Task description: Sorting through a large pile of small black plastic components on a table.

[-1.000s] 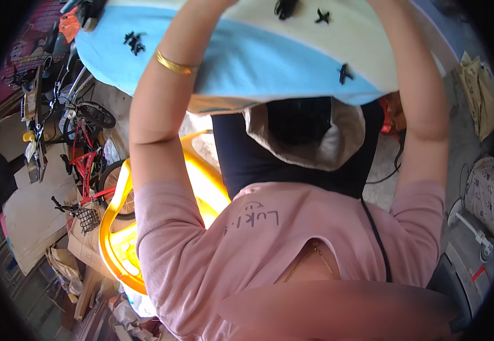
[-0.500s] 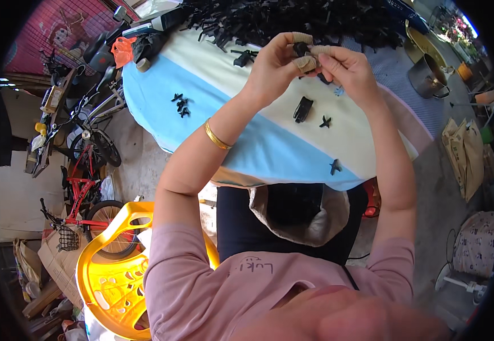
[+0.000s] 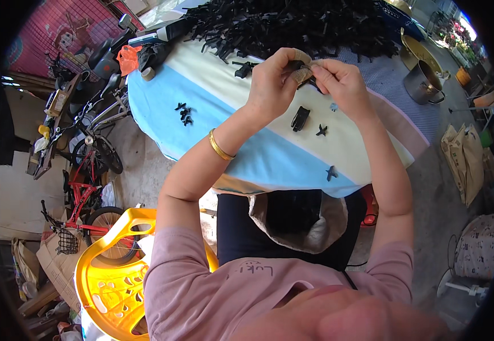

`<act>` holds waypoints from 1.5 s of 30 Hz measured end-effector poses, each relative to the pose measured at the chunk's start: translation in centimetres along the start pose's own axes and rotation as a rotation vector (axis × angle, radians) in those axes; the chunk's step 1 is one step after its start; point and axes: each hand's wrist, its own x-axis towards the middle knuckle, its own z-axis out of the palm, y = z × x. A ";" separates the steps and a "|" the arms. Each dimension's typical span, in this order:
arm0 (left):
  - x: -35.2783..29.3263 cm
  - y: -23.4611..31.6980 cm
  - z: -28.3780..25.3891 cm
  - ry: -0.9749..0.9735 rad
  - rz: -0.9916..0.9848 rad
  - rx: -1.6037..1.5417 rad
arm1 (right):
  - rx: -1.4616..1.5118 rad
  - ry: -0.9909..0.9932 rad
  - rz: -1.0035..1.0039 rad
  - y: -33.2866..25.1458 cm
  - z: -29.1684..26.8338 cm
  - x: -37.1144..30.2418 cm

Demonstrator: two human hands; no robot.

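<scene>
Above the far part of the cloth-covered table (image 3: 258, 150), my left hand (image 3: 272, 88) and my right hand (image 3: 342, 86) meet fingertip to fingertip. Tan tape wraps some of the fingers. My left hand is closed around a small black part (image 3: 304, 84), mostly hidden by the fingers. The right thumb and forefinger pinch at it; what exactly they grip is hidden. Below the hands lie a black rectangular part (image 3: 300, 119) and a black star-shaped piece (image 3: 322, 130). Another black piece (image 3: 243, 69) rests beside my left hand. A large pile of black parts (image 3: 292, 28) covers the table's far side.
A small black cluster (image 3: 184, 113) lies at the left; another star-shaped piece (image 3: 331, 173) sits near the front edge. An open fabric bag (image 3: 332, 230) is in my lap. A yellow chair (image 3: 107, 284), a red bicycle (image 3: 79, 196) and a metal pot (image 3: 423, 82) stand around.
Both hands have come slightly lower in the picture, and the black part between them is more hidden by the fingers. The whole view has shifted a little; the pieces on the cloth lie as before.
</scene>
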 end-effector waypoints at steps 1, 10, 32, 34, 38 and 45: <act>0.3 -0.1 -0.1 -0.022 0.011 0.070 | -0.057 0.002 0.030 0.4 -0.4 0.4; 0.0 0.3 -0.8 -0.708 -0.205 0.233 | -0.840 -0.114 0.173 2.6 -2.3 0.9; 1.8 -1.5 -3.6 -0.540 -0.639 -0.889 | -0.135 0.036 -0.339 -0.2 -0.3 0.1; 1.6 -1.2 -3.1 -0.275 -0.578 -0.698 | 0.033 0.094 -0.274 0.5 -0.3 0.2; 0.9 -0.6 -1.4 -0.109 -0.369 -0.454 | 0.009 0.047 -0.071 0.6 0.3 0.1; 0.6 -0.3 -0.8 -0.092 -0.304 -0.304 | 0.027 0.030 -0.028 0.7 0.5 0.1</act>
